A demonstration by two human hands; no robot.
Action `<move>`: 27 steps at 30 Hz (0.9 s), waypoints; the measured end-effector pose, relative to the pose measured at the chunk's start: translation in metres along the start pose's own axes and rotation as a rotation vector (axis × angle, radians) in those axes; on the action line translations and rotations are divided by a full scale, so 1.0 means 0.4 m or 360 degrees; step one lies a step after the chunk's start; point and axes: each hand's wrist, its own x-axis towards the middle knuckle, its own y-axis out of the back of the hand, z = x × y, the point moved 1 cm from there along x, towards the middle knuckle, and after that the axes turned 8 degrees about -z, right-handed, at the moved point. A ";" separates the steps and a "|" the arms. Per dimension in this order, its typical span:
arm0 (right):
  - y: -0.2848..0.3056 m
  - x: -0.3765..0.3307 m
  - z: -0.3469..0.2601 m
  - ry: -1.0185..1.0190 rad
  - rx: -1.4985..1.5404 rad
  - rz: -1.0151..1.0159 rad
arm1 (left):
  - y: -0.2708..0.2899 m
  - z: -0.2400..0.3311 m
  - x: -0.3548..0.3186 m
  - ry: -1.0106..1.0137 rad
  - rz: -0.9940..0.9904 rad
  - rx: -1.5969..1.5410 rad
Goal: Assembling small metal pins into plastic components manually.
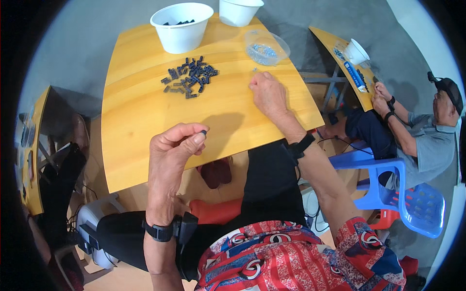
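Note:
My left hand (174, 145) is closed in a pinch over the table's near edge, holding a small black plastic piece (204, 132) between thumb and fingertips. My right hand (270, 94) rests low over the right part of the table, its fingers curled in. Whatever those fingers hold, if anything, is hidden. Just beyond them lies a tiny silvery bit (255, 69). A loose pile of small black pieces (194, 75) lies beyond my left hand. Past my right hand stands a clear round tub (279, 46) with many small silvery metal parts in it.
Two white buckets stand at the far edge; the left bucket (182, 36) holds black pieces, while the other bucket (238, 13) shows no contents. To the right, a person (427, 131) works at another wooden table (335, 46) near a blue plastic chair (388, 179). Another table (39, 145) is at left.

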 end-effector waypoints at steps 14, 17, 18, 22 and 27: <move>-0.020 -0.135 -0.137 0.0288 0.0503 0.0066 | -0.078 0.068 0.017 -0.0114 -0.0031 -0.0474; -0.038 -0.130 -0.151 0.0277 0.0615 0.0086 | -0.067 0.040 0.006 -0.0200 0.0018 -0.0560; -0.042 -0.124 -0.151 0.0266 0.0592 0.0116 | -0.069 0.033 0.006 -0.0236 0.0054 -0.0580; -0.048 -0.113 -0.133 0.0183 0.0735 0.0155 | -0.132 0.045 -0.009 -0.0174 -0.0166 -0.0353; -0.033 -0.116 -0.117 0.0167 0.0896 0.0298 | -0.169 0.073 -0.051 -0.0370 -0.0209 -0.0040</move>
